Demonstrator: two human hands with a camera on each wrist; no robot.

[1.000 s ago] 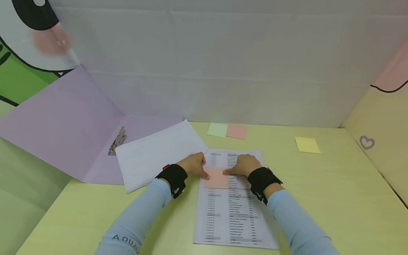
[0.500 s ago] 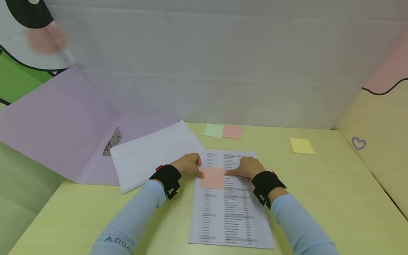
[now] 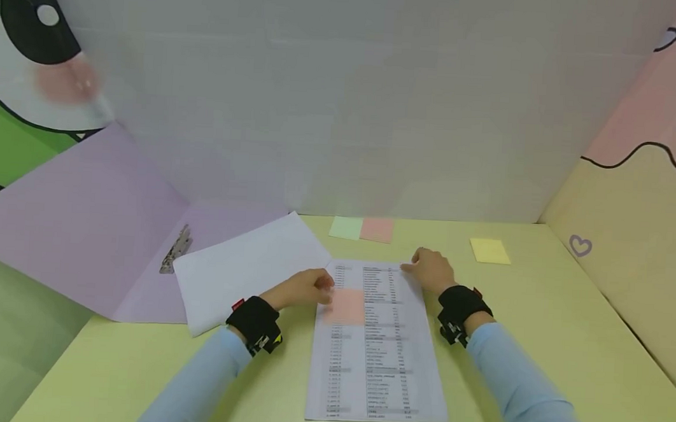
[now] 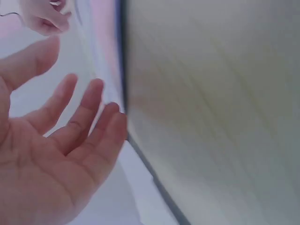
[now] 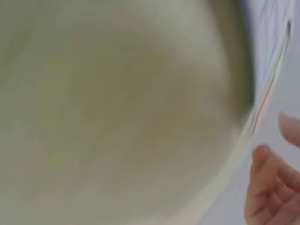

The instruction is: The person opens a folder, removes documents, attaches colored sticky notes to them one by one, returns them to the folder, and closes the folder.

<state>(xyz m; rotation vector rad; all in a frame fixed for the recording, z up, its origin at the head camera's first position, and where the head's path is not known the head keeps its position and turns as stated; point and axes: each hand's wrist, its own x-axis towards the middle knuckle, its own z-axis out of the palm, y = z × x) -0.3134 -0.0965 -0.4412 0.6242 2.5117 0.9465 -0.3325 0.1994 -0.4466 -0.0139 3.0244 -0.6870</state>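
Pink note (image 3: 347, 308): on the printed sheet (image 3: 381, 379); may shift if fingers brush it.
Left hand (image 3: 302, 287): relaxed, empty, at sheet's left edge.
Right hand (image 3: 433, 270): relaxed, empty, by sheet's top-right corner.

The head view looks forward and down across the pale-yellow, wood-grained tabletop (image 3: 539, 304) to its far edge. Close in, the left wrist view faces the palm of the bare left hand (image 4: 54, 161), the right mostly blurred tabletop; all three share the bare right hand (image 3: 433, 271).
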